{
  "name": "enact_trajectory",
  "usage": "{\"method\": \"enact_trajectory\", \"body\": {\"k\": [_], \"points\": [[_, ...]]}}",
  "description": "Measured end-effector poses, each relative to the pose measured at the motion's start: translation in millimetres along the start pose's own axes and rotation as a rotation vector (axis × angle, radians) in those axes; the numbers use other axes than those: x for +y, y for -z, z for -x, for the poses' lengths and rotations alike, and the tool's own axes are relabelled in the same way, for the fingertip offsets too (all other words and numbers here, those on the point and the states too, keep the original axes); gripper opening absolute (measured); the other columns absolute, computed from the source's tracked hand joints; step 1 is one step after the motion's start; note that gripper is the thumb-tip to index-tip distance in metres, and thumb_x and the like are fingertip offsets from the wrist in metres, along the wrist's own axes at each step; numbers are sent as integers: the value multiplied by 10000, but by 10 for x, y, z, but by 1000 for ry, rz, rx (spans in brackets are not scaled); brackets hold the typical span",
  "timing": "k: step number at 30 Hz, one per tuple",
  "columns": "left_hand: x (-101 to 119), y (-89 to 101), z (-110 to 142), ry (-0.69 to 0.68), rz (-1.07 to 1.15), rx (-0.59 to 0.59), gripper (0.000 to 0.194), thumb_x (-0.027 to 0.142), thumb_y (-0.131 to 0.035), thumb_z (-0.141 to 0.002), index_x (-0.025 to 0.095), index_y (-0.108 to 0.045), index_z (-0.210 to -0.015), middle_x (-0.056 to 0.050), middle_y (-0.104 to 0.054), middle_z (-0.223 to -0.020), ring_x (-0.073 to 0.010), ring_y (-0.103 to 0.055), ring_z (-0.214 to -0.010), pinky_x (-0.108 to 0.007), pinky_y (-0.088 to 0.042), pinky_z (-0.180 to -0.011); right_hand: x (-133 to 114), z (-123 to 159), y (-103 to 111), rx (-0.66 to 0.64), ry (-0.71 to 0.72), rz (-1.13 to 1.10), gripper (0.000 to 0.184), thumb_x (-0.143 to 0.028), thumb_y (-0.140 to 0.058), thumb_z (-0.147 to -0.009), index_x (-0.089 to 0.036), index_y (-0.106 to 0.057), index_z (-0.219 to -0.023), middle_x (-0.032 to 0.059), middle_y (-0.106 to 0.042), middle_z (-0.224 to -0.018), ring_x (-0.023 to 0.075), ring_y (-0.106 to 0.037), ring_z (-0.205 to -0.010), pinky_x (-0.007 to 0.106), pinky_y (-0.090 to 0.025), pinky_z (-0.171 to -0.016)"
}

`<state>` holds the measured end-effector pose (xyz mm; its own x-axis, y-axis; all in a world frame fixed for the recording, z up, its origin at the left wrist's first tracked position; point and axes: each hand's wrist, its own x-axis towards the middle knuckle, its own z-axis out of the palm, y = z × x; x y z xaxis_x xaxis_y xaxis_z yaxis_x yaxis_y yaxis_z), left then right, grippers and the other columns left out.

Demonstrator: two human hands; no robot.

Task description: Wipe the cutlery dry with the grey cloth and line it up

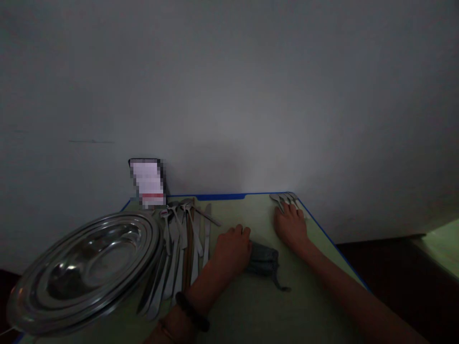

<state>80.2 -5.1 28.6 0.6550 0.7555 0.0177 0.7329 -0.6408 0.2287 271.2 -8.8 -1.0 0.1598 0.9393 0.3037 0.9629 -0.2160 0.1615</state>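
My left hand (232,248) rests on the pale green table (251,306) with its fingers curled under, beside a dark grey cloth (264,260) that lies just to its right. My right hand (289,223) lies palm down near the far right corner, fingers stretched over a small group of spoons and forks (285,198). A row of several knives, spoons and forks (182,243) lies left of my left hand.
A large shiny steel basin (86,267) stands at the left edge of the table. A small upright card (147,182) leans against the grey wall at the back. The table has a blue edge (322,229); dark floor lies to its right.
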Motion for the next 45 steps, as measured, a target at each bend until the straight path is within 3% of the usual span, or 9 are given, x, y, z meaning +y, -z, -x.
{"method": "enact_trajectory", "body": {"k": [3, 7, 10, 13, 16, 20, 29, 35, 45], "points": [[-160, 124, -21, -48, 59, -24, 246, 302, -450, -836, 193, -551, -1032, -62, -626, -997, -202, -605, -877, -289, -475, -742, -108, 93, 200, -45, 103, -244, 370, -294, -367, -882, -123, -571, -1139, 150, -490, -1249, 275, -426, -1122, 389, -315, -920], [-485, 361, -40, 8, 57, 29, 293, 263, -317, -900, 176, -485, -1124, -70, -600, -1079, -168, -573, -961, -254, -440, -821, -334, 260, 535, -281, 334, -781, 418, -395, -316, -898, -155, -559, -1139, 115, -553, -1100, 189, -532, -991, 315, -382, -895], [-667, 433, -3, 111, -15, 45, 301, 250, -335, -889, 150, -505, -1116, -103, -573, -1110, -196, -565, -982, -292, -428, -851, -507, 291, 583, -415, 459, -784, 527, -453, -517, -782, -188, -479, -1237, 117, -509, -1138, 220, -541, -961, 357, -409, -866], [-736, 350, 61, 205, -113, 32, 333, 244, -397, -855, 125, -517, -1143, -145, -548, -1133, -258, -539, -1033, -361, -428, -851, -675, 157, 378, -373, 461, -667, 655, -400, -662, -656, -187, -476, -1248, 137, -486, -1145, 275, -499, -1013, 397, -405, -863], [-716, 216, 107, 211, -196, -4, 385, 234, -481, -804, 157, -517, -1180, -148, -536, -1174, -310, -471, -1119, -430, -385, -904, -823, -35, 99, -167, 287, -697, 502, -391, -564, -755, -160, -518, -1197, 139, -493, -1095, 248, -493, -1014, 371, -386, -896], [-637, 158, 141, 207, -263, -44, 420, 222, -466, -816, 158, -484, -1230, -159, -520, -1208, -325, -476, -1108, -476, -362, -917, -897, -137, -96, -56, 221, -757, 421, -357, -504, -798, -137, -524, -1157, 135, -499, -1070, 240, -491, -1006, 369, -379, -908], [-435, 325, 266, 163, -265, -115, 364, 248, -495, -805, 208, -540, -1165, -101, -580, -1143, -263, -531, -1049, -388, -422, -884, -848, -143, -98, -46, 232, -853, 292, -322, -522, -782, -179, -582, -1030, 97, -541, -987, 211, -528, -935, 347, -413, -851], [-547, 236, 210, 268, -333, -41, 399, 213, -444, -832, 170, -487, -1226, -168, -524, -1209, -353, -483, -1099, -462, -440, -818, -884, -170, -86, -61, 188, -839, 282, -332, -517, -784, -175, -588, -1007, 90, -546, -985, 201, -536, -921, 325, -408, -843], [-656, 118, 106, 282, -364, 76, 299, 216, -399, -877, 224, -548, -1135, -123, -577, -1059, -305, -496, -1030, -424, -386, -848, -924, -232, -114, -63, 173, -845, 257, -330, -515, -780, -184, -592, -977, 75, -550, -969, 196, -538, -904, 315, -410, -834]]}}
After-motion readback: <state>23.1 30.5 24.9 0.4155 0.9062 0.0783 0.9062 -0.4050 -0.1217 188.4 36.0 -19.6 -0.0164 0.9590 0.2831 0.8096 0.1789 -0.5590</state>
